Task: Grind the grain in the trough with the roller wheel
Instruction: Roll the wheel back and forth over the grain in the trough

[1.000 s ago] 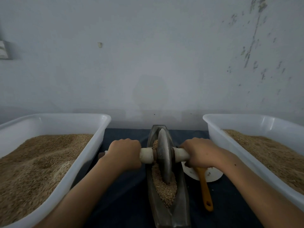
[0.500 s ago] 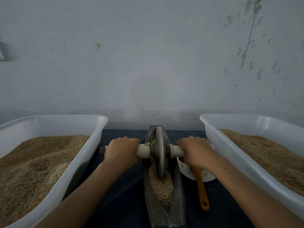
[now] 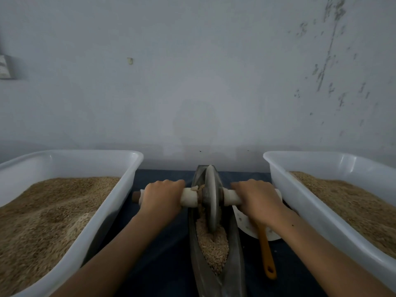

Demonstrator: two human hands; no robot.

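A narrow boat-shaped metal trough (image 3: 234,251) lies lengthwise in front of me on a dark blue cloth. Tan grain (image 3: 212,245) fills its near half. A grey disc-shaped roller wheel (image 3: 211,198) stands upright in the trough towards its far end, on a pale wooden axle (image 3: 189,197). My left hand (image 3: 161,198) is closed around the axle's left side, my right hand (image 3: 256,198) around its right side. Both forearms reach in from below.
A white plastic tub (image 3: 70,157) of grain stands at the left, and a second white tub (image 3: 327,160) of grain at the right. A white plate (image 3: 243,221) with an orange-handled tool (image 3: 266,256) lies right of the trough. A grey wall rises close behind.
The wheel has rolled away from me along the trough towards its far end, with both hands moving forward on the axle. More grain is exposed behind it.
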